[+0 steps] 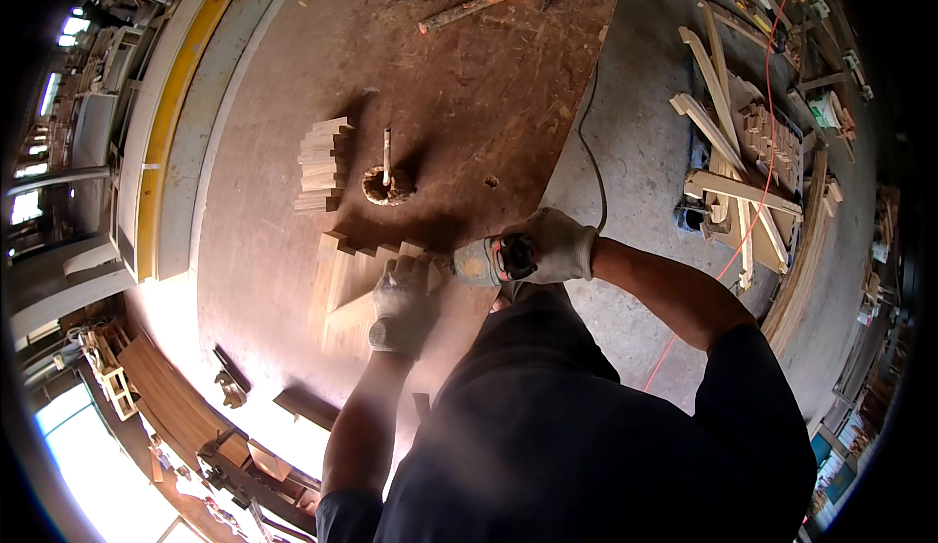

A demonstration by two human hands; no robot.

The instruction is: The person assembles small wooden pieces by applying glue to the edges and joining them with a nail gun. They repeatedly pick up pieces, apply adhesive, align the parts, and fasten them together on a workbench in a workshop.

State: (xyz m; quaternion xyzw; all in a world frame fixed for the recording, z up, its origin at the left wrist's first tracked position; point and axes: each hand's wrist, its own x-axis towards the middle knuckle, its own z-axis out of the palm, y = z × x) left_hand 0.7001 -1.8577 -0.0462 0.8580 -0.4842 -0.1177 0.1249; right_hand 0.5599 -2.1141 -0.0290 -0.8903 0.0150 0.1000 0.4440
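Note:
My right hand (565,246), in a pale work glove, is closed around a handheld power tool (479,261) with a grey body and a dark, red-ringed end. The tool's working end points left, close beside my left hand (403,304). Also gloved, that hand is closed over a light wooden piece (357,310), and its fingertips are partly hidden. More light wooden pieces (335,261) with stepped ends lie under and beside it on the brown worktable (264,142). Where the tool meets the wood cannot be made out.
Beyond my left hand stand a stack of wooden pieces (322,167) and a round, rough-rimmed pot (375,187) with an upright stick (387,152). A hammer (479,7) lies at the far side. A dark cable (584,132) hangs past the table edge; wooden strips (723,132) are piled right.

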